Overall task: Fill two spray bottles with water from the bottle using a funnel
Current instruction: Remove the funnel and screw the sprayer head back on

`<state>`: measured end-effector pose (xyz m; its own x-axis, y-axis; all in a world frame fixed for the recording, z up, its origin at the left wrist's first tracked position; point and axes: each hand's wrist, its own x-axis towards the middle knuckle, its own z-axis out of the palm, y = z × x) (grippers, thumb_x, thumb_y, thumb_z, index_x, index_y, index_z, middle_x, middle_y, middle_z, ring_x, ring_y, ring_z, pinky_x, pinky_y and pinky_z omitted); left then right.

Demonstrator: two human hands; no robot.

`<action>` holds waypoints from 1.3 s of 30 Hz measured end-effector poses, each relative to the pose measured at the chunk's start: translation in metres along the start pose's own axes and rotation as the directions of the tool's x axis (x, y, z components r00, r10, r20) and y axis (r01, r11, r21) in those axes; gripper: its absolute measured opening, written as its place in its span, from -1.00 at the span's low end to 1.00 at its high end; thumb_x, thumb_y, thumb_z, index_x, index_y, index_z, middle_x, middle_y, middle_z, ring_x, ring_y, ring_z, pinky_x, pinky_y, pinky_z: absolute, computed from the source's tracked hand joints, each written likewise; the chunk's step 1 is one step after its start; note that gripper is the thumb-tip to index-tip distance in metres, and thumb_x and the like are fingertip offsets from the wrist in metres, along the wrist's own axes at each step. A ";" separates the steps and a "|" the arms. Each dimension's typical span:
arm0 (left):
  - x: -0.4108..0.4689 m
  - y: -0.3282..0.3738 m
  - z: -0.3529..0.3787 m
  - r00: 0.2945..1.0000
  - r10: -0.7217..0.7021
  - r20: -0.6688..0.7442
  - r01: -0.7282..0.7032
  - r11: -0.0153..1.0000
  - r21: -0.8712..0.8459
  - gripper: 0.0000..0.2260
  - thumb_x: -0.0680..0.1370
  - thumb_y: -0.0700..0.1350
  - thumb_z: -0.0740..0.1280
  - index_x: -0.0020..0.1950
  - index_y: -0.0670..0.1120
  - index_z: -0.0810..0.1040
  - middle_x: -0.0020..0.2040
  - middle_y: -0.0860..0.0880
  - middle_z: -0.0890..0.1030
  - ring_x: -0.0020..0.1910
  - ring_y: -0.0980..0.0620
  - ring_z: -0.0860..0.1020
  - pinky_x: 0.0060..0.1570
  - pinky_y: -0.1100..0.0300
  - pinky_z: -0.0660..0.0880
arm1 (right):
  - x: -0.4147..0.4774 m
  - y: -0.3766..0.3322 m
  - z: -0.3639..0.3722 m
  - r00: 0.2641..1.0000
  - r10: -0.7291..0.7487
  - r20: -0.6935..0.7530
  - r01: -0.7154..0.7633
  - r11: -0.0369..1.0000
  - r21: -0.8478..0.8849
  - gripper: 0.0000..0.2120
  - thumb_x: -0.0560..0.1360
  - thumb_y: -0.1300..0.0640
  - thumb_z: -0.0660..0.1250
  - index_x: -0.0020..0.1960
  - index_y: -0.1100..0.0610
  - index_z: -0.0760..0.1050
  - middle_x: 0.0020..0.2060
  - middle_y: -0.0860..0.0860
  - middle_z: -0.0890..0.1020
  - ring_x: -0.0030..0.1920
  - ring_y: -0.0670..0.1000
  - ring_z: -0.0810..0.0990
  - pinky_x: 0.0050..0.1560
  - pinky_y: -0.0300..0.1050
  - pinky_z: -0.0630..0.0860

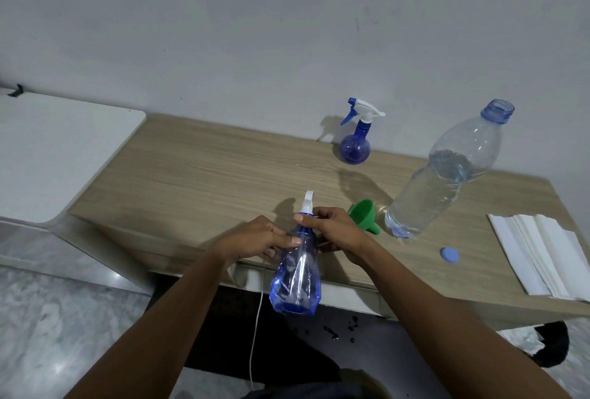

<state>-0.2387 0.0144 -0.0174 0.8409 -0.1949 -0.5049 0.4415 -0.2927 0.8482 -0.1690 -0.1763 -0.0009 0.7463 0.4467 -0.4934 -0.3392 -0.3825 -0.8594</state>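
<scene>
I hold a clear blue spray bottle [297,277] above the near edge of the wooden table [204,172]. My left hand [255,239] grips its shoulder. My right hand [335,232] is closed around its neck, just under the white spray head [307,202]. A green funnel [364,215] lies on its side right of my hands. An uncapped large water bottle [447,172], partly full, stands beside the funnel. Its blue cap [449,254] lies on the table. A second, round blue spray bottle [356,140] stands at the back by the wall.
A stack of white paper towels [539,252] lies at the table's right end. A white surface [54,153] adjoins the table on the left. A white cable [257,328] hangs below the table's front edge.
</scene>
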 end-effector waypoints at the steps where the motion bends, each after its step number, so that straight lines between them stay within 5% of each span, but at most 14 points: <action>1: 0.000 0.000 0.000 1.000 0.000 -0.006 0.000 1.000 -0.002 -0.56 0.28 0.30 0.51 -0.08 -0.01 0.77 -0.06 -0.08 0.76 0.08 -0.15 0.69 0.30 -0.17 0.53 | 0.000 0.000 -0.001 1.000 0.003 0.006 -0.003 1.000 0.003 -0.57 0.43 -0.12 0.55 0.14 0.16 0.65 -0.24 -0.01 0.65 -0.30 -0.01 0.58 -0.29 -0.18 0.54; 9: -0.004 0.010 0.000 1.000 -0.009 -0.016 0.009 1.000 0.009 -0.85 0.52 0.05 0.47 -0.15 0.01 0.77 -0.07 -0.11 0.76 0.02 -0.09 0.71 0.29 -0.11 0.54 | 0.004 0.000 -0.004 1.000 -0.003 0.026 0.003 1.000 -0.001 -0.60 0.42 -0.13 0.55 0.12 0.09 0.64 -0.25 -0.04 0.65 -0.37 -0.07 0.54 -0.31 -0.19 0.51; 13: 0.000 0.010 -0.001 1.000 -0.019 -0.016 0.019 0.999 0.032 -0.80 0.46 0.13 0.51 -0.11 0.02 0.77 -0.06 -0.08 0.76 0.07 -0.12 0.70 0.30 -0.13 0.54 | 0.005 -0.001 -0.006 0.999 -0.021 0.024 0.022 1.000 -0.020 -0.70 0.43 -0.12 0.54 -0.01 0.08 0.65 -0.27 -0.02 0.65 -0.35 -0.05 0.55 -0.32 -0.19 0.49; 16: 0.003 0.011 -0.003 0.999 -0.018 -0.034 0.019 1.000 0.014 -0.65 0.32 0.21 0.52 -0.10 -0.02 0.77 -0.08 -0.09 0.76 0.06 -0.15 0.70 0.28 -0.12 0.55 | 0.006 -0.004 -0.008 0.999 -0.024 0.026 0.025 1.000 -0.017 -0.63 0.43 -0.12 0.55 0.11 0.07 0.65 -0.20 -0.03 0.71 -0.31 -0.07 0.60 -0.29 -0.20 0.54; 19: 0.005 0.019 -0.003 0.994 0.042 -0.103 -0.042 0.999 0.002 -0.69 0.39 0.12 0.55 -0.06 -0.10 0.77 -0.10 -0.15 0.75 0.00 -0.08 0.71 0.23 -0.07 0.57 | 0.013 -0.008 -0.012 1.000 -0.018 -0.015 0.019 0.997 0.078 -0.51 0.37 -0.06 0.61 0.22 0.03 0.54 -0.11 0.00 0.76 -0.29 -0.08 0.66 -0.22 -0.13 0.58; 24: 0.020 0.046 -0.008 0.935 0.215 -0.281 -0.226 0.974 -0.006 -0.78 0.41 -0.03 0.59 -0.02 -0.11 0.77 -0.15 -0.12 0.76 -0.09 -0.02 0.72 0.11 0.00 0.63 | 0.025 -0.040 -0.022 0.982 -0.135 -0.135 0.162 0.963 0.214 -0.73 0.41 0.15 0.59 -0.06 0.10 0.50 -0.16 0.14 0.68 -0.23 0.03 0.67 -0.19 -0.06 0.64; 28: 0.046 0.067 -0.029 0.929 0.264 -0.260 -0.251 0.965 0.080 -0.61 0.33 0.07 0.62 0.11 0.03 0.73 -0.03 0.06 0.76 0.05 0.08 0.70 0.25 -0.01 0.58 | 0.049 -0.067 -0.042 0.933 -0.311 -0.179 0.334 0.936 0.111 -0.85 0.45 0.26 0.54 -0.05 0.25 0.60 -0.22 0.15 0.62 -0.16 0.08 0.63 -0.04 0.01 0.59; 32: 0.082 0.092 -0.047 0.915 0.314 -0.255 -0.310 0.949 0.056 -0.51 0.36 -0.08 0.62 0.27 0.02 0.64 0.11 0.08 0.72 0.14 0.09 0.66 0.27 -0.02 0.57 | 0.075 -0.089 -0.060 0.895 -0.405 -0.184 0.422 0.904 0.063 -0.88 0.51 0.30 0.47 0.04 0.23 0.66 -0.18 0.01 0.72 -0.11 -0.02 0.68 0.09 -0.03 0.61; 36: 0.129 0.109 -0.057 0.843 0.371 -0.389 -0.362 0.927 0.100 -0.67 0.36 -0.06 0.59 0.10 0.02 0.66 -0.02 0.04 0.73 0.02 0.02 0.68 0.14 -0.05 0.62 | 0.102 -0.107 -0.073 0.846 -0.465 -0.260 0.488 0.873 0.028 -0.82 0.55 0.26 0.43 0.15 0.23 0.65 -0.01 0.11 0.75 0.01 0.02 0.72 0.13 -0.07 0.62; 39: 0.163 0.120 -0.060 0.764 0.417 -0.493 -0.393 0.906 0.157 -0.74 0.38 -0.10 0.58 0.02 0.09 0.65 -0.12 0.13 0.72 -0.10 0.13 0.67 0.00 0.09 0.63 | 0.126 -0.105 -0.083 0.762 -0.444 -0.472 0.519 0.854 0.035 -0.78 0.52 0.27 0.46 0.16 0.20 0.66 0.00 0.05 0.75 0.03 -0.01 0.72 0.12 -0.12 0.63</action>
<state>-0.0295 0.0035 0.0120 0.9806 0.1905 0.0470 0.0200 -0.3353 0.9419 0.0076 -0.1469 0.0381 0.9894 0.1280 0.0688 0.0778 -0.0667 -0.9947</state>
